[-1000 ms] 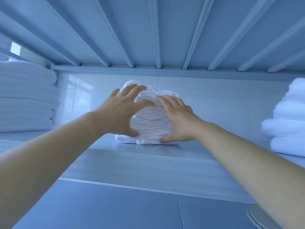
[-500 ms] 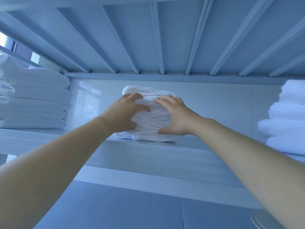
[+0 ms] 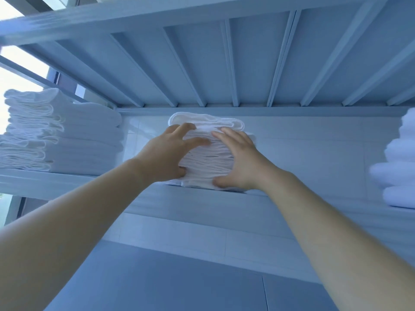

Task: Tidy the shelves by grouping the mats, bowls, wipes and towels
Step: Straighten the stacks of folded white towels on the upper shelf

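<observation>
From the head camera, a stack of folded white cloths sits in the middle of the shelf, close to its front edge and in front of the pale tiled wall. The cloths are thin, and their many folded edges show as fine wavy lines across the front face. A thicker fold on top bulges into a rounded lip. The bottom layer spreads a little wider than the ones above it.

Both bare forearms reach up and forward from the lower corners. The left hand grips the left side of the stack, with its thumb low near the base and its fingers spread and bent over the upper layers. One finger lies across the front face. The right hand grips the right side in the same way, thumb at the bottom edge and fingers fanned up toward the top fold. The two hands do not touch, and a strip of cloth shows between them.

A taller towel pile stands at the left end of the shelf, and a plush towel pile stands at the right edge. The ribbed underside of the upper shelf is overhead.
</observation>
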Tool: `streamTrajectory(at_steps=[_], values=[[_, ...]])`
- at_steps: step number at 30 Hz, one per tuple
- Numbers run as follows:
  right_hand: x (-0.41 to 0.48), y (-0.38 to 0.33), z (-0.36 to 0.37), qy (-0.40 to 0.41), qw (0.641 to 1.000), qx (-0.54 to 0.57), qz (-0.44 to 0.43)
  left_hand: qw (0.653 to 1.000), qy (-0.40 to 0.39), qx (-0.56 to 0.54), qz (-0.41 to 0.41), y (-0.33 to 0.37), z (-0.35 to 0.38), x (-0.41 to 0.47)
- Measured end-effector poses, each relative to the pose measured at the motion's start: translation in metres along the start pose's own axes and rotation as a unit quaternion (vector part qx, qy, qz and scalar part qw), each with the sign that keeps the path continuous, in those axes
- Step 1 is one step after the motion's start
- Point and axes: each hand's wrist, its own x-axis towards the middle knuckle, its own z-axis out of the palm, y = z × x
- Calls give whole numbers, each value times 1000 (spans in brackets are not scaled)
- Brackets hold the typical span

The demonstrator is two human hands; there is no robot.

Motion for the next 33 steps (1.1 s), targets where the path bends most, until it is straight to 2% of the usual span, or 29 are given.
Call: streamTrajectory(at_steps=[5,12,29,33], values=[[10,-6,14,38,999,-3,2,1000,0,-6,18,-16,10,-3],[50,-42,43,32,999,-12,-7,999,10,-38,22,-73,15,-23],[133,-137,125,46,999,-19,-23,1000,9,-4,12,-214,17,-72],[149,-152,139,36,999,-28,-24,1000,-14,2,-5,-238,23,-80]])
